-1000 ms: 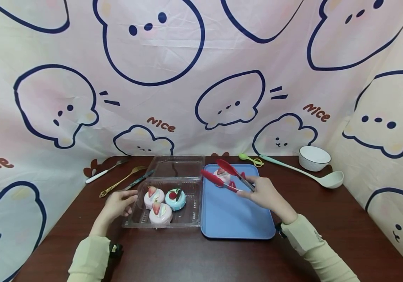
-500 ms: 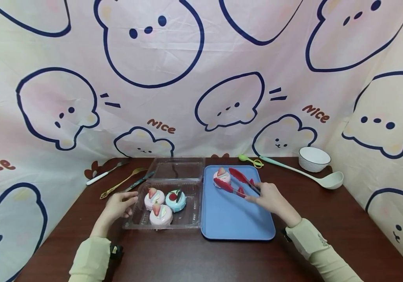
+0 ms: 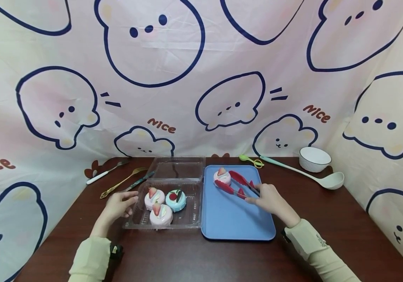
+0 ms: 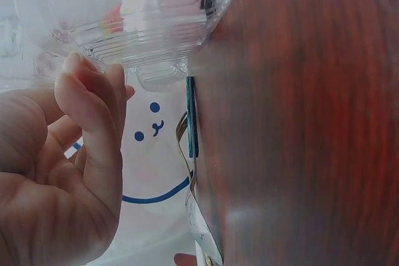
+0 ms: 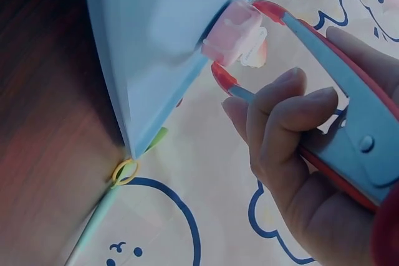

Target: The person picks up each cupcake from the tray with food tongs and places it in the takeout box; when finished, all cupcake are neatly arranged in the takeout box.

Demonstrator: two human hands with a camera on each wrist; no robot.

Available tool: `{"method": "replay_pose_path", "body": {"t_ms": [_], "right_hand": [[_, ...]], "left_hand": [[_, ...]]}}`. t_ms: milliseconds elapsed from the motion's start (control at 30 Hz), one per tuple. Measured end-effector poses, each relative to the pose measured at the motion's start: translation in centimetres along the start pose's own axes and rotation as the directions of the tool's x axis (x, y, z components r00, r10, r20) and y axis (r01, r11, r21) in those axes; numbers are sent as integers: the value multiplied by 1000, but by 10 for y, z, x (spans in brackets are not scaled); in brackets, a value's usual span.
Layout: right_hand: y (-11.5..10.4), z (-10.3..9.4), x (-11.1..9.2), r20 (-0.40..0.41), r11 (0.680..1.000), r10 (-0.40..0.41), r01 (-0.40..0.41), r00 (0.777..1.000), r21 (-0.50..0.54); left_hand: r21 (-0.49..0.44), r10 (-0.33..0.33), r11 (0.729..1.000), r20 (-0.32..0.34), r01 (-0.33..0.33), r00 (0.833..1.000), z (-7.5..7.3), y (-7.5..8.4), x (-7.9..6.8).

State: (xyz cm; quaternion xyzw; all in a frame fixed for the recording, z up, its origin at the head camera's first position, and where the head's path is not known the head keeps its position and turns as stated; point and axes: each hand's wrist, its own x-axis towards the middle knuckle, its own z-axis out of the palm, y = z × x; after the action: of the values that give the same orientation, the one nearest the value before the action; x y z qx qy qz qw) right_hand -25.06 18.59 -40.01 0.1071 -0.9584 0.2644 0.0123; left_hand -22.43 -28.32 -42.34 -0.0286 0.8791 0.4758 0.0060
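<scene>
My right hand (image 3: 271,200) holds metal tongs (image 5: 330,73) with red tips, low over the blue tray (image 3: 238,217). The tips stand apart on either side of a small pink cake (image 3: 221,178) topped with a strawberry, which sits at the tray's far left. My left hand (image 3: 117,205) has its fingertips at the left rim of a clear plastic box (image 3: 191,203), thumb and forefinger pinching that edge. Inside the box are two pink strawberry cakes (image 3: 161,216) and one blue cake (image 3: 175,201) with a red berry. In the left wrist view the thumb is partly hidden.
The box's lid (image 3: 178,167) lies folded back. Left of it are a white-handled utensil (image 3: 99,177), a golden fork (image 3: 120,184) and a teal-handled utensil (image 3: 139,180). A green-and-yellow tool (image 3: 250,159), a ladle (image 3: 307,172) and a white bowl (image 3: 315,159) lie at the back right.
The tongs opened and drew back slightly to the right, leaving the pink cake on the tray. Over the last half second they barely shifted. My left hand stays at the box.
</scene>
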Motion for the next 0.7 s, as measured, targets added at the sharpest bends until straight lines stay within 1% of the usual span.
{"method": "replay_pose_path", "body": {"t_ms": [400, 567, 700], "right_hand": [[0, 0, -2, 22, 1000, 23, -23, 999, 8], [0, 0, -3, 23, 1000, 12, -12, 1000, 8], [-1, -2, -5, 10, 1000, -7, 6, 1000, 6]], "left_hand": [[-4, -18, 1000, 11, 18, 1000, 0, 2, 0], [-12, -17, 1000, 11, 17, 1000, 0, 4, -1], [-16, -15, 1000, 7, 16, 1000, 0, 4, 0]]}}
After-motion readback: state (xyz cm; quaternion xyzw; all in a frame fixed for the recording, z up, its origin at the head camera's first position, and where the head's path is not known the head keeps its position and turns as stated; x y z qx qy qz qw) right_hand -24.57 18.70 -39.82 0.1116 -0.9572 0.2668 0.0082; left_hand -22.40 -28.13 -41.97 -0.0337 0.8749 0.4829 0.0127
